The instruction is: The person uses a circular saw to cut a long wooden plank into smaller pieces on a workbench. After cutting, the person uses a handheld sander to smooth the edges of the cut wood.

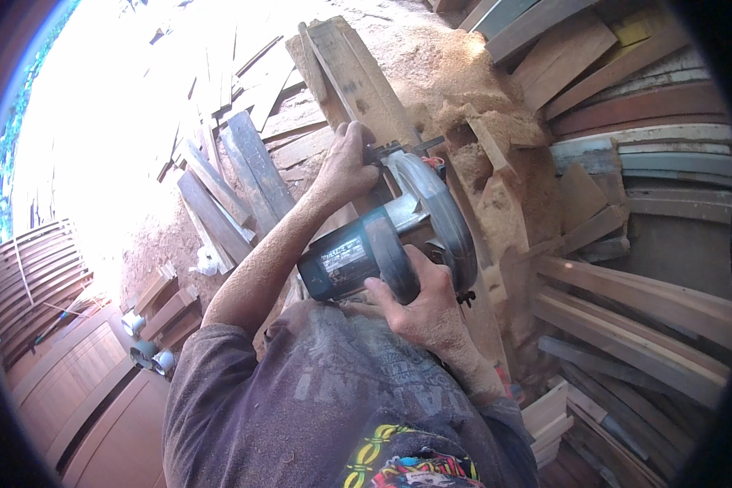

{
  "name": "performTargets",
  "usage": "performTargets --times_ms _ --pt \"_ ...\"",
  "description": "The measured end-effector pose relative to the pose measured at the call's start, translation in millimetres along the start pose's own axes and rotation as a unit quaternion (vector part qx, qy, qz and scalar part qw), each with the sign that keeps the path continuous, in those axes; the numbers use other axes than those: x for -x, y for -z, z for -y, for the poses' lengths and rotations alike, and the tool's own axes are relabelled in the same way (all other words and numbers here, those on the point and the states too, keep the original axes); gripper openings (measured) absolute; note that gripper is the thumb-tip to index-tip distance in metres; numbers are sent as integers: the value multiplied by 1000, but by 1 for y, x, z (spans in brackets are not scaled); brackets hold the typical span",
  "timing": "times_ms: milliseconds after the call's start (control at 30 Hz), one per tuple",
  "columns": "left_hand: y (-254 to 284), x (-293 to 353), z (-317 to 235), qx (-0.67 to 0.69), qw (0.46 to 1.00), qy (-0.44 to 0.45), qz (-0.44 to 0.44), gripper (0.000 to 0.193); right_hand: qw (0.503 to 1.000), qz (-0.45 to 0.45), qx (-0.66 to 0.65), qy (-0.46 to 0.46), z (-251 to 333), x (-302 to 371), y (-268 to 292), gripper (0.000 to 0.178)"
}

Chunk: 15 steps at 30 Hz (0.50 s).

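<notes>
A circular saw (346, 256) with a dark green motor housing and a grey metal blade guard lies across the wood in front of my body. My right hand (423, 305) is wrapped round its black rear handle, thumb on the near side. At the saw's front, my left hand (350, 163) has its fingers curled by the edge of the base plate; the fingertips are partly hidden. Under and beyond the saw runs a thick wooden plank (366, 81), dusted with sawdust. The blade itself cannot be seen. Sawdust coats both forearms.
Heaped sawdust (439, 69) covers the wood beyond the saw. Stacked boards (642, 317) crowd the right side. Dark offcuts (256, 167) lie on the ground to the left. Wooden panels (81, 366) and small cans (142, 354) stand at the lower left. Glare washes out the upper left.
</notes>
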<state>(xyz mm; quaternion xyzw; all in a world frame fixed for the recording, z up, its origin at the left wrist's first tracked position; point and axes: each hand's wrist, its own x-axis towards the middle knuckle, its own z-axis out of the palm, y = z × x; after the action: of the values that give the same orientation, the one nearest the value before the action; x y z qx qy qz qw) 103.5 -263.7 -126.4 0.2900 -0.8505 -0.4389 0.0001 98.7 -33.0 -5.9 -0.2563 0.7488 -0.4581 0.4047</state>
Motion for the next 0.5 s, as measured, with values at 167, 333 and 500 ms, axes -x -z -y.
performTargets --times_ms 167,333,500 --pt "2 -3 3 10 1000 -8 -7 47 1000 3 -8 -3 5 -5 0 22" --pt "8 -8 4 -1 1000 -14 -4 48 1000 -6 -5 13 7 -12 -2 22" --pt "11 -12 7 9 1000 -6 -2 49 1000 8 -15 -1 11 -17 -1 23"
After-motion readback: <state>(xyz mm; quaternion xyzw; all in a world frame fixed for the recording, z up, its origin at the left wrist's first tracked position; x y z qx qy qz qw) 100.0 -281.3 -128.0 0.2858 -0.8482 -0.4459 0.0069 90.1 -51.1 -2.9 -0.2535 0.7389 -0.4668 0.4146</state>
